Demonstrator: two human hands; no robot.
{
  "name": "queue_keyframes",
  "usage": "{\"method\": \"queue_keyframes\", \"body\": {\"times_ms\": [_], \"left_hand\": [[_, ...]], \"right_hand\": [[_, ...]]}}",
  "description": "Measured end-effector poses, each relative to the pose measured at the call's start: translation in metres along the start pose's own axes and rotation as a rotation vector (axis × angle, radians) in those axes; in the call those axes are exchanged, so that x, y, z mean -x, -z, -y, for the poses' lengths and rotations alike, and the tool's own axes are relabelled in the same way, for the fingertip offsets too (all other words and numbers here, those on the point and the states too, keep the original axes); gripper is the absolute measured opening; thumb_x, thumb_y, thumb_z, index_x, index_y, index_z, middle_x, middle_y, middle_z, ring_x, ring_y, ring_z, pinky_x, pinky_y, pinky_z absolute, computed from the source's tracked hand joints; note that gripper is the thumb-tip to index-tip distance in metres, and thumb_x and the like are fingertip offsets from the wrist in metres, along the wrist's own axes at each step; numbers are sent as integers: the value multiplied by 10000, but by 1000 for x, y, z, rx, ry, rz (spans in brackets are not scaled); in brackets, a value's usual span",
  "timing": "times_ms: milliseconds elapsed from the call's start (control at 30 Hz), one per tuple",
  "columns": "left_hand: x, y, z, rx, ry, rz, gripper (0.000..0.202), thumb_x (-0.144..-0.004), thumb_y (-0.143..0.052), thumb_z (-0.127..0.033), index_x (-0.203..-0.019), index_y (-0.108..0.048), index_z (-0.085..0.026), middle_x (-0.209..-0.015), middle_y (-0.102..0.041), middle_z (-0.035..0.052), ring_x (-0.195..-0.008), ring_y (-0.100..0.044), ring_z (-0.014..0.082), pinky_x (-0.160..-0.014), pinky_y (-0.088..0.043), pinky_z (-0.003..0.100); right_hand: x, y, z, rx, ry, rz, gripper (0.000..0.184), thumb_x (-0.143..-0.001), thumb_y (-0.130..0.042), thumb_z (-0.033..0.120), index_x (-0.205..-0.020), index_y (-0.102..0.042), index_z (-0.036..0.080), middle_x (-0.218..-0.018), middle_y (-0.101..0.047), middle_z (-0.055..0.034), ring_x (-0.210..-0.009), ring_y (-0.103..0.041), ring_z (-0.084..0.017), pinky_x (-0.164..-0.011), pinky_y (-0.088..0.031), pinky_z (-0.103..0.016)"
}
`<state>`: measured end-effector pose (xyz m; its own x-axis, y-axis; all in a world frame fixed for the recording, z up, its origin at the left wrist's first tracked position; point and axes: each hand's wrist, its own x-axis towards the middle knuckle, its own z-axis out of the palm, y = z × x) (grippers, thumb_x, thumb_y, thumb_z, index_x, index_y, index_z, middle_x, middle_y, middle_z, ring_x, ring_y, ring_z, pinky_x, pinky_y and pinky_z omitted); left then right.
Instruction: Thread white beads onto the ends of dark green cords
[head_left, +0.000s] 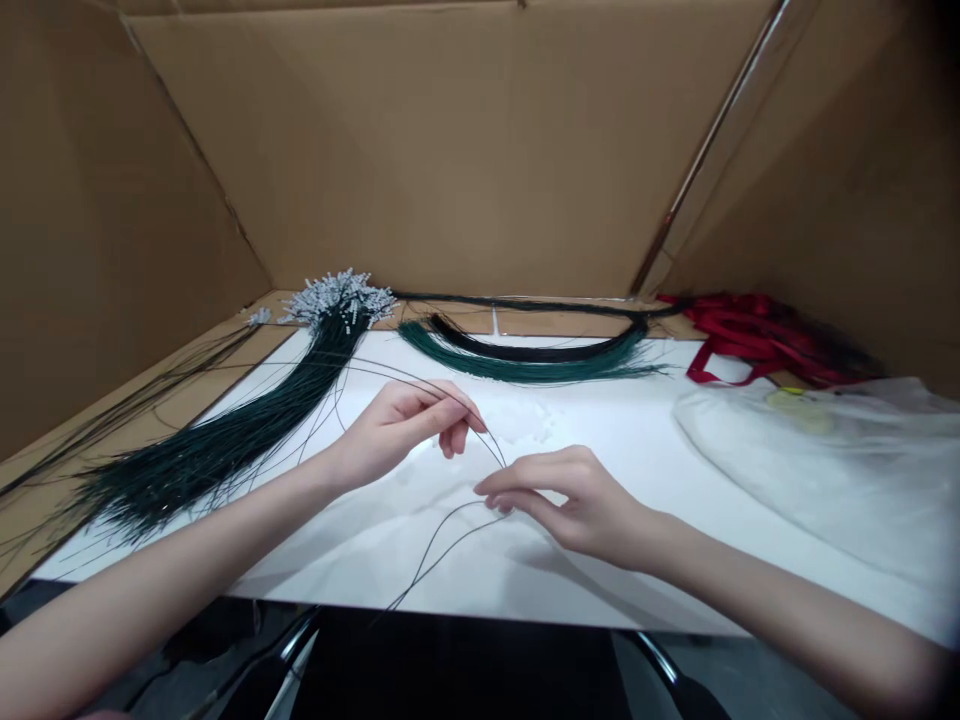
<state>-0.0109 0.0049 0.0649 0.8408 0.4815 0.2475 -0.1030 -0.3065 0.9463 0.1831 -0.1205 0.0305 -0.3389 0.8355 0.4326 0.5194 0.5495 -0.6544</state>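
Over the white board, my left hand (424, 420) pinches thin dark wires (409, 374) between thumb and fingers. Those wires trail back to the left, across the bundle, and run on to my right hand (559, 495). My right hand is closed in a pinch on the wires, a little lower and to the right. Below its fingertips two wire lengths (429, 560) curve down toward the board's front edge and cross. What sits exactly between the right fingertips is too small to make out.
A thick bundle of dark green wire stems (262, 425) with white beaded tips (341, 298) lies left. Behind my hands are curved green and black wire bundles (536, 365). Red ribbon (757, 335) and a clear plastic bag (832, 450) lie right. Cardboard walls (450, 150) enclose the white board (315, 560).
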Motion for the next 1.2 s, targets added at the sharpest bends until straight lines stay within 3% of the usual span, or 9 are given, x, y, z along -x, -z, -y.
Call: {"method": "queue_keyframes", "body": {"times_ms": [167, 500, 667, 767, 1200], "left_hand": [[-2, -1, -1, 40, 21, 43, 239, -924, -607, -298, -1124, -684, -193, -688, -629, 13, -669, -597, 123, -643, -484, 232], [-20, -6, 9, 164, 127, -42, 341, -895, -634, -273, -1218, -571, -180, -603, -585, -32, -527, -519, 94, -553, -421, 216], [-20, -5, 7, 181, 100, 57, 194, -943, -573, -284, -1057, -676, -165, -605, -557, -18, -564, -504, 85, -592, -413, 217], [-19, -4, 4, 184, 111, 82, 220, -960, -541, -311, -973, -693, -152, -626, -565, -1, -576, -510, 90, -619, -409, 237], [-16, 2, 10, 240, 116, 109, 132, -904, -630, -243, -942, -707, -143, -665, -600, 4, -608, -551, 83, -630, -427, 211]], "right_hand": [[3, 3, -1, -138, -126, 42, 189, -934, -522, 142, -971, -703, 181, -783, -756, -25, -636, -717, -124, -635, -589, -227], [10, 6, -3, -165, -180, 156, 211, -917, -516, 110, -946, -716, 169, -807, -755, -46, -712, -715, -148, -691, -570, -257], [10, 5, -3, -208, -199, 169, 204, -921, -514, 117, -932, -711, 166, -787, -749, -47, -696, -710, -143, -690, -566, -260], [9, 6, -2, -266, -243, 168, 196, -926, -517, 135, -931, -711, 166, -775, -747, -48, -686, -705, -139, -678, -565, -257], [8, 4, 0, -494, -366, 173, 184, -927, -575, 234, -920, -708, 108, -763, -728, -86, -654, -671, -142, -644, -549, -266]]}}
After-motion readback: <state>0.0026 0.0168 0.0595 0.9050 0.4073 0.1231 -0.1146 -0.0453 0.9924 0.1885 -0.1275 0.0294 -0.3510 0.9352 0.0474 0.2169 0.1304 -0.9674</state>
